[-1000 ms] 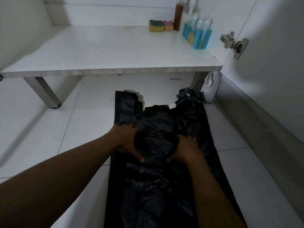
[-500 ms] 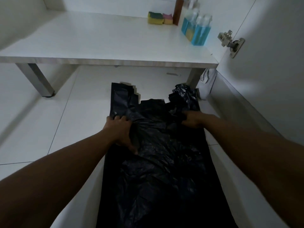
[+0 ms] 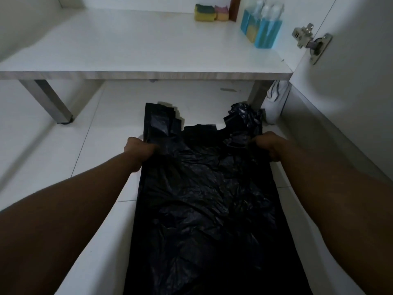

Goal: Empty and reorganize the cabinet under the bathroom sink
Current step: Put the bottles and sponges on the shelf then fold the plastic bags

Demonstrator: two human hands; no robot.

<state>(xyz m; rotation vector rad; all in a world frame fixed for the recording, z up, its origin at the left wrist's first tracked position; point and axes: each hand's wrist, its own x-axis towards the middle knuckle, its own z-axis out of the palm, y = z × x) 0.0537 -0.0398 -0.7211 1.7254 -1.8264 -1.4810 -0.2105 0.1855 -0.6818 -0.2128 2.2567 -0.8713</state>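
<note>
Black bin bag [image 3: 204, 188] flat on floor tiles [image 3: 53, 158], long axis running away toward cabinet shelf [image 3: 136, 50] — handles at far end. Left hand [image 3: 139, 149] pinches left edge, right hand [image 3: 269, 145] pinches right edge — equally near.

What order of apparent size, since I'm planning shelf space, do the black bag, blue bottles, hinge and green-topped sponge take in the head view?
1. black bag, nearest the camera
2. blue bottles
3. hinge
4. green-topped sponge, farther back, so unsure against the hinge
</note>
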